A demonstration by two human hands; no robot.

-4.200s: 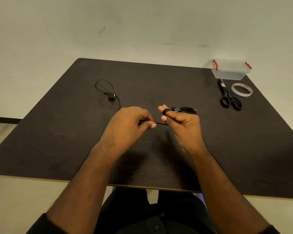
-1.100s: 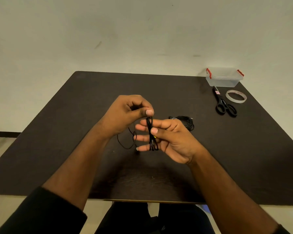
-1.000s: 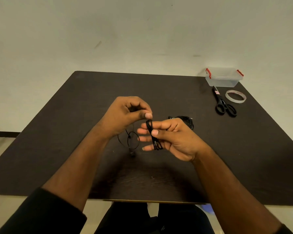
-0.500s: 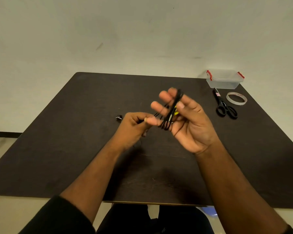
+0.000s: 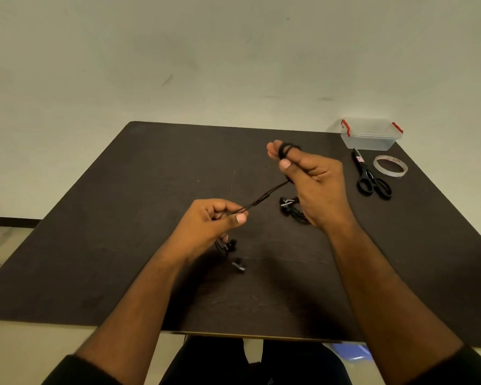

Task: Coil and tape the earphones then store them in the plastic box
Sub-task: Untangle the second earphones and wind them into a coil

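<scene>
Sleeves [image 5: 75, 369] cut off at bottom edge, near table [image 5: 100, 245] edge just above. Earbuds [image 5: 233, 255] dangling under left hand [image 5: 206, 226], blurred, touching table or not: can't tell. Left hand pinching earphone cord [image 5: 264, 197] between thumb and forefinger. Cord taut up to right hand [image 5: 317, 184], wound in loops around its raised fingers [image 5: 274, 148], thumb pressing on the wraps. Second black cable bundle [image 5: 290, 208] on table, partly hidden behind right palm. Left half of table bare. Far right: scissors [image 5: 371, 177], tape roll [image 5: 390, 165] just beside, plastic box [image 5: 371, 133] at far corner near the edge, lid state unclear
</scene>
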